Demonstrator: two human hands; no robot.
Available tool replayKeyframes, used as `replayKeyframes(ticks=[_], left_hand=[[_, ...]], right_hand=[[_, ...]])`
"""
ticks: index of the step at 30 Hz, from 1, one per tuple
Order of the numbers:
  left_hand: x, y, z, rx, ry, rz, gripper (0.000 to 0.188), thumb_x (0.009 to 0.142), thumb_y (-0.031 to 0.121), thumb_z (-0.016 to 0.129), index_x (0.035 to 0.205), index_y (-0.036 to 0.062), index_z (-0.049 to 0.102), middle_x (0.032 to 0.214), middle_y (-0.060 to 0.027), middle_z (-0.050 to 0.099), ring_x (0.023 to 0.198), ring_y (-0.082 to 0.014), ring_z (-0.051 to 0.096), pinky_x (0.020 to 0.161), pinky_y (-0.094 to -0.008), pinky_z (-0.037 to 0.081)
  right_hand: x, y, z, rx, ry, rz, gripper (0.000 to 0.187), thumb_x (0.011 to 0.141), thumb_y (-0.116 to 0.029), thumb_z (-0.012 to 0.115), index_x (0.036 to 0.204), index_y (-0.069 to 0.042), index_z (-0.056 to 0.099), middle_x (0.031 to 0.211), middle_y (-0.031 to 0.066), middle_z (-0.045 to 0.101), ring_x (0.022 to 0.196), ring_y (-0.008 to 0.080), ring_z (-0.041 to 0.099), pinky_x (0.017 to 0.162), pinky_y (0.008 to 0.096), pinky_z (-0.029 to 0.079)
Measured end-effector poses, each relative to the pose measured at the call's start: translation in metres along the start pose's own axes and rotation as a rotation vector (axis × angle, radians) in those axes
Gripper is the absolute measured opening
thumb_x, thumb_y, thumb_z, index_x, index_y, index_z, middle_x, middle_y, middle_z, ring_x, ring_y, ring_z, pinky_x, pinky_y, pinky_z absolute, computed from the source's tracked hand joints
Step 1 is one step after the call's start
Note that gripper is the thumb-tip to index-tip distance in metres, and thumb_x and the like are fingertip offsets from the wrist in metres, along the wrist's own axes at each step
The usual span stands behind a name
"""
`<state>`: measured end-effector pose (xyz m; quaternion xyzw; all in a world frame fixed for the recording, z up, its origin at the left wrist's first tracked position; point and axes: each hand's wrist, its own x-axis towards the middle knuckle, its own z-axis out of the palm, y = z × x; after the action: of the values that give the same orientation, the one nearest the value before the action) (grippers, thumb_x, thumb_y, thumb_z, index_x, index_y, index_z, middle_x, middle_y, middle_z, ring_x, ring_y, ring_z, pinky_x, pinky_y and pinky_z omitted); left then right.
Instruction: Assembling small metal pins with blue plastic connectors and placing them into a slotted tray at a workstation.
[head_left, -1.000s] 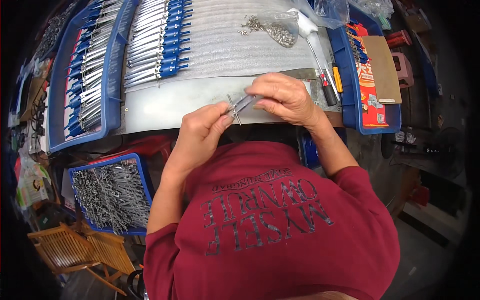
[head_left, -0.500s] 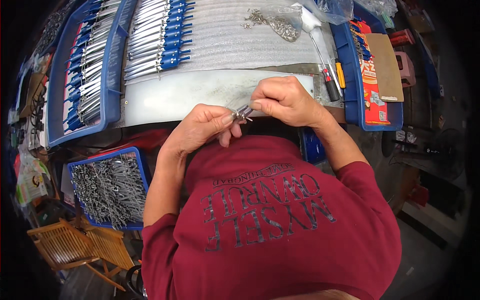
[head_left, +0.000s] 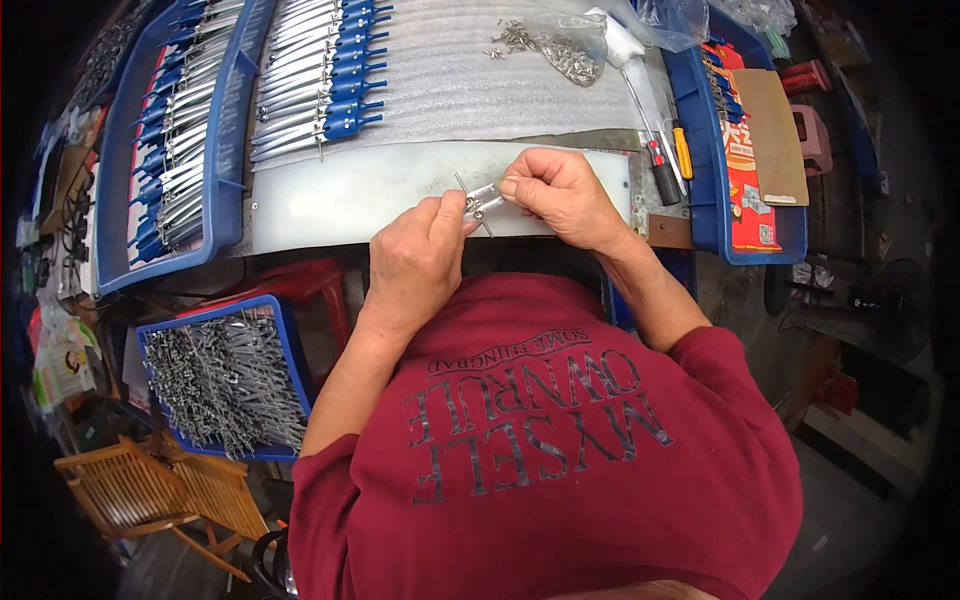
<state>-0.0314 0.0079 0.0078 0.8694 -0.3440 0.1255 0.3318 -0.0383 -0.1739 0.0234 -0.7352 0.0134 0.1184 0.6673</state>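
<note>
Over the near edge of the white work board [head_left: 330,195], I hold a small silvery metal piece with a thin cross rod [head_left: 480,204] between both hands. My left hand [head_left: 418,255] is closed round its left end, back of the hand up, so that end is hidden. The thumb and bent fingers of my right hand [head_left: 562,200] pinch the other end. The thin rod sticks out on both sides of the piece, aslant. Beyond my left hand, a row of silvery strips with blue ends [head_left: 345,120] lies on the foam sheet [head_left: 440,90].
On the left stands a blue tray [head_left: 225,150] of similar strips; below it, a blue bin [head_left: 290,345] of grey metal parts. Loose small screws [head_left: 515,38] lie by a plastic bag [head_left: 575,60]. Screwdrivers [head_left: 663,175] lie near the right blue tray [head_left: 708,200].
My left hand has turned over, back upward, and moved slightly right. The metal piece now lies more level above the board, its cross rod showing on both sides. My right hand keeps its pinch.
</note>
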Motion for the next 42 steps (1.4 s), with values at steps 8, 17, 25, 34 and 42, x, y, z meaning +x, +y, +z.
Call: replayKeyframes(ticks=[8,17,25,34,42], left_hand=[[-0.001,0.0,-0.005,-0.102,-0.036,-0.032,0.021,0.073,0.009,0.06,0.091,0.0041,0.05,0.066,-0.0087,0.048,0.053,-0.0254,0.052,0.045,-0.0338,0.041],[-0.002,0.004,-0.01,-0.086,-0.051,-0.027,0.021,0.073,0.009,0.06,0.091,0.0041,0.049,0.065,-0.0089,0.048,0.053,-0.0254,0.052,0.045,-0.0341,0.04],[0.006,0.004,-0.009,-0.088,-0.062,-0.008,0.021,0.073,0.009,0.059,0.091,0.0039,0.049,0.065,-0.0094,0.047,0.053,-0.0262,0.052,0.045,-0.0349,0.04],[0.011,0.002,0.0,-0.102,-0.075,0.053,0.022,0.072,0.005,0.058,0.092,0.0019,0.049,0.064,-0.0119,0.047,0.052,-0.029,0.05,0.045,-0.0367,0.039],[0.022,-0.001,0.011,-0.117,-0.09,0.106,0.024,0.07,0.001,0.058,0.093,0.0004,0.049,0.064,-0.0124,0.047,0.053,-0.0295,0.049,0.045,-0.0373,0.038]], right_hand=[[-0.005,0.004,-0.006,0.148,-0.028,0.124,0.023,0.086,-0.023,0.048,0.076,-0.003,0.055,0.057,-0.0028,0.047,0.045,0.0007,0.031,0.04,0.016,0.023],[-0.013,0.006,-0.007,0.194,0.0,0.12,0.025,0.087,-0.024,0.046,0.077,-0.002,0.054,0.057,-0.0035,0.046,0.045,0.0005,0.031,0.04,0.0151,0.024],[-0.01,0.005,-0.007,0.131,-0.015,0.032,0.019,0.086,-0.02,0.049,0.075,-0.005,0.054,0.058,-0.0041,0.046,0.046,0.0008,0.033,0.041,0.0155,0.026],[-0.008,0.015,-0.006,0.103,0.05,-0.065,0.013,0.081,-0.012,0.053,0.071,-0.004,0.053,0.057,-0.0063,0.042,0.051,0.0014,0.034,0.044,0.0178,0.028],[-0.009,0.019,-0.011,-0.042,0.184,-0.076,0.018,0.079,-0.013,0.054,0.066,-0.001,0.051,0.056,-0.0035,0.043,0.054,0.0036,0.036,0.047,0.0217,0.032]])
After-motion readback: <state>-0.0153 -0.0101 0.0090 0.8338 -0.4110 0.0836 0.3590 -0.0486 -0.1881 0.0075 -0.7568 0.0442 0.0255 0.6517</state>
